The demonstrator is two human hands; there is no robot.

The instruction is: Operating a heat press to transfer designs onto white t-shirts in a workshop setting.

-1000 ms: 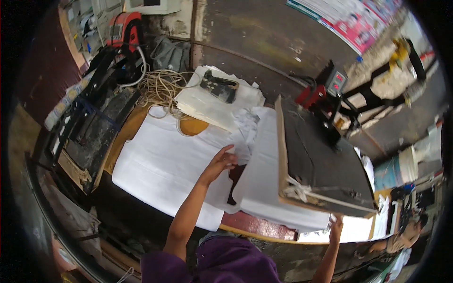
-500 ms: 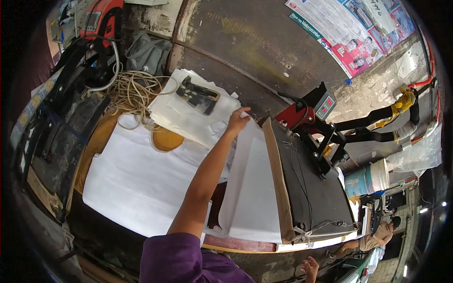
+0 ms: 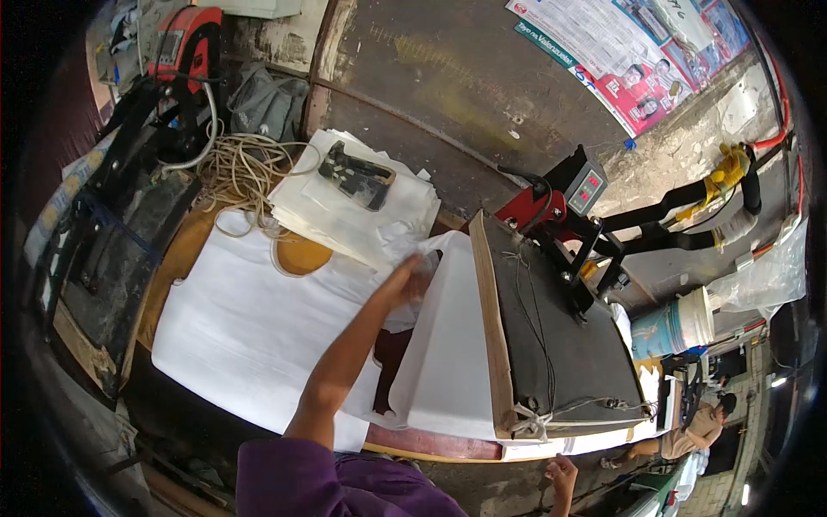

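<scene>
My left hand (image 3: pixel 415 281) is smeared by motion at the left edge of a white sheet (image 3: pixel 455 345); whether its fingers grip the sheet cannot be made out. The sheet's far left corner is lifted and curled, and its right side runs along the wooden edge of a dark flat board (image 3: pixel 560 336). To the left lies a white garment piece (image 3: pixel 250 336) with a round neckline, spread flat. Crumpled white cloth (image 3: pixel 401 246) is beyond my left hand. My right hand (image 3: pixel 562 472) hangs in front of the table's near edge, fingers curled, nothing visible in them.
A stack of pale sheets (image 3: pixel 301 202) bears a dark worn block (image 3: pixel 357 177). Coiled cord (image 3: pixel 241 164) lies left of it. A heat press with a red part (image 3: pixel 530 207) and long handles (image 3: pixel 680 215) stands behind the board. A bucket (image 3: pixel 672 327) is right. A person (image 3: pixel 693 426) is farther off.
My left hand has come nearer and left from the sheet's far corner, which is now more curled. My right hand has risen slightly, its fingers more curled.
</scene>
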